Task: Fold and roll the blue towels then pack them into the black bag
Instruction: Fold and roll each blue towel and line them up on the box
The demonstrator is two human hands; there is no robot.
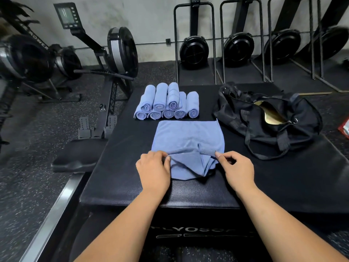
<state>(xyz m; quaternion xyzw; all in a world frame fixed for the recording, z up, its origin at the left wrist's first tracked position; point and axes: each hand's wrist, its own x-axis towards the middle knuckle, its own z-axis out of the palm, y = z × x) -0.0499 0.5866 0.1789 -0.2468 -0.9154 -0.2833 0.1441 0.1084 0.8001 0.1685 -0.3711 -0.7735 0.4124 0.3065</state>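
Observation:
A blue towel [187, 137] lies spread on the black padded box [120, 163], its near edge bunched and turned up. My left hand [154, 167] pinches that near edge at the left, and my right hand [237, 167] pinches it at the right. Behind the towel sits a stack of several rolled blue towels [167, 103], their spiral ends facing me. The black bag [268, 118] lies at the right on the box, unzipped, showing a yellow-gold lining.
Rowing machines [113, 59] stand on the speckled floor to the left, one with a black seat [75, 156] near the box. Upright stored machines [194, 50] line the back wall. A red and white object [344, 127] lies at the far right edge.

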